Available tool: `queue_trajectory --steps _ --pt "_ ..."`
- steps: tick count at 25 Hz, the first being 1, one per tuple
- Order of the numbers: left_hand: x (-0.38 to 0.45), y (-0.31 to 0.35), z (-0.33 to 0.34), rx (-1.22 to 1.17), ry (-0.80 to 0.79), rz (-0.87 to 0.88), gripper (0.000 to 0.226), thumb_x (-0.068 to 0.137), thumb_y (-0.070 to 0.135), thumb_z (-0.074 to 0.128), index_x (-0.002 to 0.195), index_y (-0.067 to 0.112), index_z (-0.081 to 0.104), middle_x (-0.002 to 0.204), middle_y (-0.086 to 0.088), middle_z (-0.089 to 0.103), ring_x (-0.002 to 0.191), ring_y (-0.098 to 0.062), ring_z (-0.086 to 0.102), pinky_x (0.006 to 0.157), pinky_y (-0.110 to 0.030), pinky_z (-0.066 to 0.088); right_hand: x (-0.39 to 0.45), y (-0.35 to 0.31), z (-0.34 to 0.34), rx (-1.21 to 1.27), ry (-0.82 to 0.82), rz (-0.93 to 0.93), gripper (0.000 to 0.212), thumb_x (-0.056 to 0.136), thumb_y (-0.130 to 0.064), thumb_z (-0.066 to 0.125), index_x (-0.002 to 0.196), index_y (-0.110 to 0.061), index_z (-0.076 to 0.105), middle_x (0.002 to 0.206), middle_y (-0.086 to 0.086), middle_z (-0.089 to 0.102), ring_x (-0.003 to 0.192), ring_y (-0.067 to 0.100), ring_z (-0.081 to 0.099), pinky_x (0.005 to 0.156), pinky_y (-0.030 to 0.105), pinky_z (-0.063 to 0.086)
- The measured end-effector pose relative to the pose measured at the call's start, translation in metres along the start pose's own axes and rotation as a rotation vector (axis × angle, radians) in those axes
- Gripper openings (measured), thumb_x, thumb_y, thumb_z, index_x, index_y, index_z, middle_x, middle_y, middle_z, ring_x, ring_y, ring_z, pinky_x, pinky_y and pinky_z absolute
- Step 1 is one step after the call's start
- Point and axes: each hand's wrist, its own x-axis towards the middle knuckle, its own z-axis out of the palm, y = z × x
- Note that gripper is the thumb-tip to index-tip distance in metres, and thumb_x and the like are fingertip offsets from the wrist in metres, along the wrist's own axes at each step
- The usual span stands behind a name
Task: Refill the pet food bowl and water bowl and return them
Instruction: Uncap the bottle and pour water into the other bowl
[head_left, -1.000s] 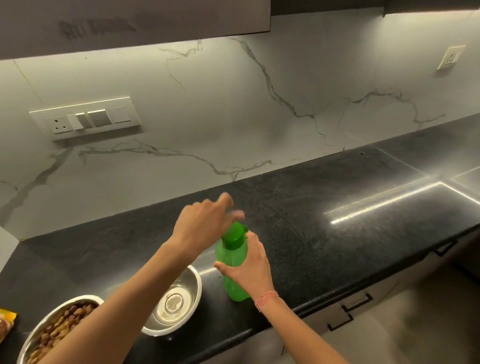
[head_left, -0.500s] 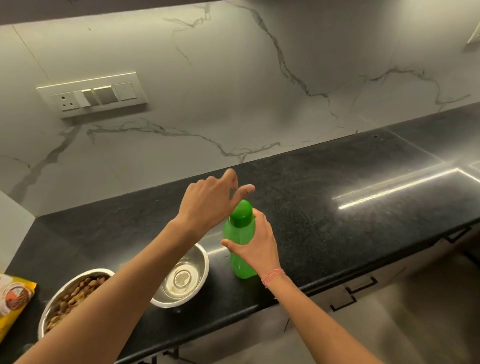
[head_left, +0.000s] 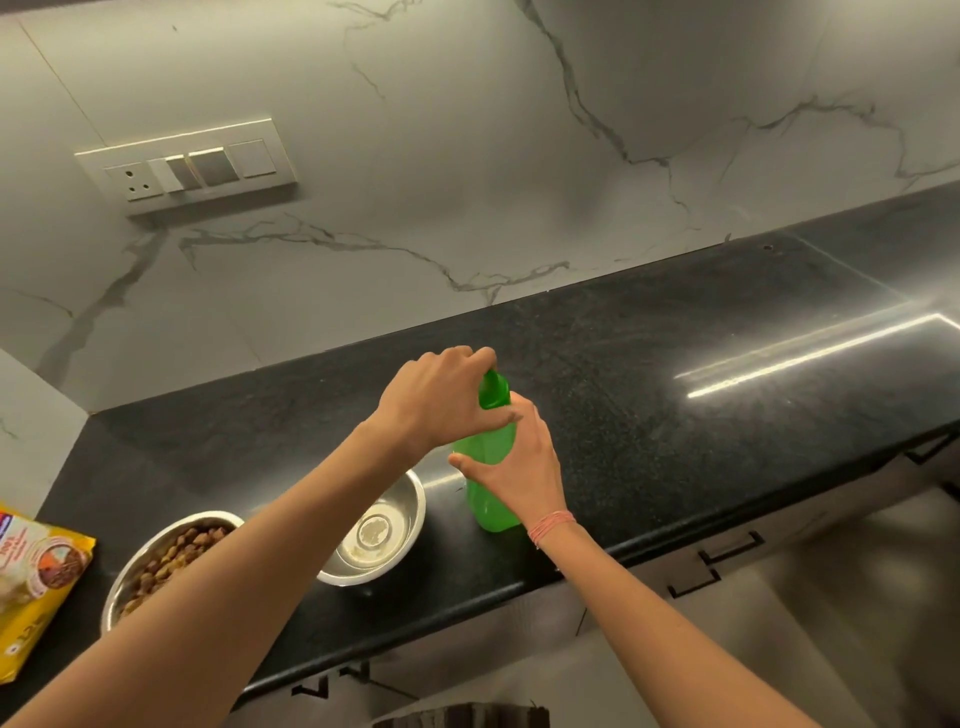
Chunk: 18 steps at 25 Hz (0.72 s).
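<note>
the yellow food bag (head_left: 36, 587) at 8 o'clock is cut off by the left edge, its print too small to read. just right of it the food bowl (head_left: 156, 561), heaped with brown kibble, is half covered by the left forearm. the steel water bowl (head_left: 384, 530) at 6 o'clock is also partly covered by that arm; whether it holds any water is hard to tell. the left hand (head_left: 441, 400) is curled over the cap (head_left: 493, 389) of the green bottle (head_left: 493, 483), hiding most of the cap. the right hand (head_left: 514, 467) is wrapped round the bottle's body, a pink thread on its wrist; the bottle stands upright on the black counter (head_left: 675, 441), just right of the water bowl

half a second ago the left hand hovered by the cap with thumb and fingers spread; now it has closed on it. bottle, bowls and right hand's grip are unchanged

a strip of light glares on the counter at 3 o'clock. behind, a veined marble wall (head_left: 467, 156) carries a switch plate (head_left: 192, 166) at 10 o'clock. drawer fronts with dark handles (head_left: 727, 551) sit under the counter edge at 4 o'clock
</note>
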Motion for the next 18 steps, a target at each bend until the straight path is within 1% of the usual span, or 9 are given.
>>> queue_trajectory --steps 2,4,7,9,11,13,14,16,18 --pt "-0.003 0.007 -0.002 0.058 0.047 -0.039 0.060 0.084 0.075 0.050 0.101 0.018 0.053 0.089 0.001 0.060 0.074 -0.025 0.062 0.066 -0.038 0.050 -0.001 0.000 0.000 0.003 0.004 -0.012 0.083 0.062 -0.056 0.082 0.128 -0.029 0.041 0.127 -0.013 0.048 0.120 0.009 0.047 0.097 0.033 0.047" --pt "-0.003 0.012 -0.003 0.091 0.086 -0.074 0.059 0.086 0.076 0.047 0.095 0.017 0.050 0.083 0.000 0.058 0.069 -0.024 0.058 0.062 -0.035 0.042 0.000 0.000 -0.001 0.002 0.010 -0.013 0.083 0.061 -0.056 0.083 0.127 -0.028 0.040 0.120 -0.013 0.049 0.117 0.010 0.048 0.094 0.032 0.047" --pt "-0.004 0.015 -0.004 0.050 0.092 -0.122 0.063 0.086 0.075 0.047 0.102 0.015 0.056 0.089 -0.004 0.065 0.076 -0.028 0.064 0.063 -0.035 0.041 -0.001 0.003 0.002 0.011 0.021 0.000 0.081 0.060 -0.058 0.083 0.122 -0.027 0.041 0.114 -0.012 0.049 0.113 0.013 0.051 0.093 0.036 0.050" --pt "-0.007 0.015 -0.003 0.020 0.092 -0.160 0.063 0.086 0.074 0.049 0.101 0.014 0.056 0.087 -0.004 0.064 0.079 -0.030 0.065 0.063 -0.035 0.039 -0.004 0.006 0.005 0.061 0.011 0.021 0.089 0.060 -0.058 0.084 0.131 -0.028 0.038 0.125 -0.009 0.051 0.118 0.013 0.052 0.097 0.036 0.049" --pt "-0.010 0.015 -0.009 -0.039 0.130 -0.219 0.060 0.087 0.073 0.049 0.091 0.014 0.053 0.072 -0.002 0.055 0.073 -0.031 0.062 0.063 -0.035 0.038 -0.006 0.009 0.005 0.098 -0.004 0.024 0.098 0.061 -0.055 0.085 0.140 -0.031 0.033 0.138 -0.010 0.048 0.124 0.011 0.050 0.098 0.034 0.045" --pt "-0.012 0.014 -0.017 -0.099 0.203 -0.275 0.058 0.087 0.071 0.050 0.087 0.013 0.052 0.063 0.003 0.045 0.066 -0.027 0.053 0.063 -0.034 0.035 -0.005 0.014 0.002 0.098 0.022 0.001 0.101 0.061 -0.053 0.086 0.143 -0.030 0.032 0.142 -0.010 0.046 0.127 0.012 0.048 0.098 0.034 0.045" --pt "-0.014 0.012 -0.020 -0.139 0.239 -0.284 0.057 0.087 0.070 0.053 0.090 0.013 0.054 0.064 0.003 0.046 0.065 -0.025 0.051 0.063 -0.034 0.035 -0.004 0.016 0.000 0.097 0.050 -0.004 0.101 0.061 -0.052 0.087 0.143 -0.029 0.033 0.142 -0.008 0.046 0.128 0.013 0.048 0.098 0.034 0.044" --pt "-0.022 0.003 -0.022 -0.275 0.275 -0.274 0.053 0.084 0.064 0.064 0.100 0.014 0.055 0.075 0.002 0.056 0.069 -0.024 0.055 0.066 -0.033 0.039 -0.001 0.023 -0.007 0.095 0.112 -0.008 0.101 0.061 -0.051 0.087 0.143 -0.026 0.033 0.143 -0.006 0.046 0.129 0.015 0.047 0.100 0.033 0.044" --pt "-0.039 -0.003 -0.005 -0.454 0.219 -0.280 0.051 0.079 0.049 0.077 0.106 0.015 0.050 0.086 0.001 0.061 0.073 -0.021 0.058 0.069 -0.033 0.043 0.000 0.034 -0.018 0.072 0.150 -0.018 0.101 0.062 -0.049 0.087 0.144 -0.025 0.034 0.142 -0.004 0.046 0.130 0.015 0.047 0.101 0.031 0.043"
